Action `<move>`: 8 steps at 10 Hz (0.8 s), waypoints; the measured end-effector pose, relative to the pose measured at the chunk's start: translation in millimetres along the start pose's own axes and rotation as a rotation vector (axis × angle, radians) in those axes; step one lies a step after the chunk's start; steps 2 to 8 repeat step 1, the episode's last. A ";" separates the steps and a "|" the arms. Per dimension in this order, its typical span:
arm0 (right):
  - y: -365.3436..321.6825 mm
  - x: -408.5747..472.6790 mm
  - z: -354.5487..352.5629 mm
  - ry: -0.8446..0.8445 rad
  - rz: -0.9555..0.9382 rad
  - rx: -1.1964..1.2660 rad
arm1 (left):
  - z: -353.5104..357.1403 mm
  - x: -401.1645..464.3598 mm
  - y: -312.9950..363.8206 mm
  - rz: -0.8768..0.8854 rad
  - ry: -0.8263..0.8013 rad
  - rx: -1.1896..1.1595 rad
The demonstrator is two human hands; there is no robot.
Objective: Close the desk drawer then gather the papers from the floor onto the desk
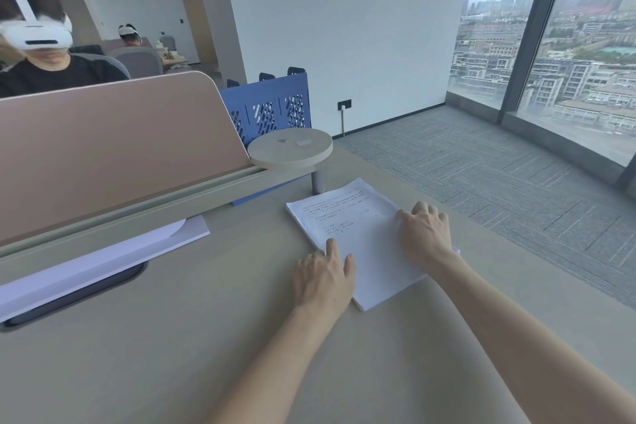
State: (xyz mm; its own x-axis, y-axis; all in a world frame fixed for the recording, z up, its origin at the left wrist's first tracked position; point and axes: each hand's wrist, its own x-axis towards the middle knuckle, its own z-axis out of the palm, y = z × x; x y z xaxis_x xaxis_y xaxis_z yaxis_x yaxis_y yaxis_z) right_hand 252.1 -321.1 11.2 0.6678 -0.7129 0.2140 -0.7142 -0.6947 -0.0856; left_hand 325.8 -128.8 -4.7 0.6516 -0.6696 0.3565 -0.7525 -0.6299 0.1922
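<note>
A stack of white printed papers point(358, 237) lies on the beige desk point(206, 337), right of centre near its right edge. My left hand point(325, 277) rests flat on the stack's near left edge, fingers apart. On the stack's right side my right hand point(425, 234) presses palm down, fingers spread. Neither hand grips anything. The desk drawer is out of view, and no papers show on the floor.
A pink divider panel point(113, 148) runs along the desk's far side, with a white sheet point(103, 265) over a dark slot below it. A round raised shelf point(290, 148) and blue file holder point(272, 110) stand behind the papers. Grey carpet point(481, 175) lies to the right. A person with a headset point(38, 45) sits behind the divider.
</note>
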 end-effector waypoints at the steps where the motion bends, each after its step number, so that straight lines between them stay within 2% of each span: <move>1: -2.3 -1.7 -1.6 0.062 0.001 -0.011 | -3.6 -7.2 -5.3 -0.022 0.000 0.004; 8: -2.3 -1.7 -1.6 0.062 0.001 -0.011 | -3.6 -7.2 -5.3 -0.022 0.000 0.004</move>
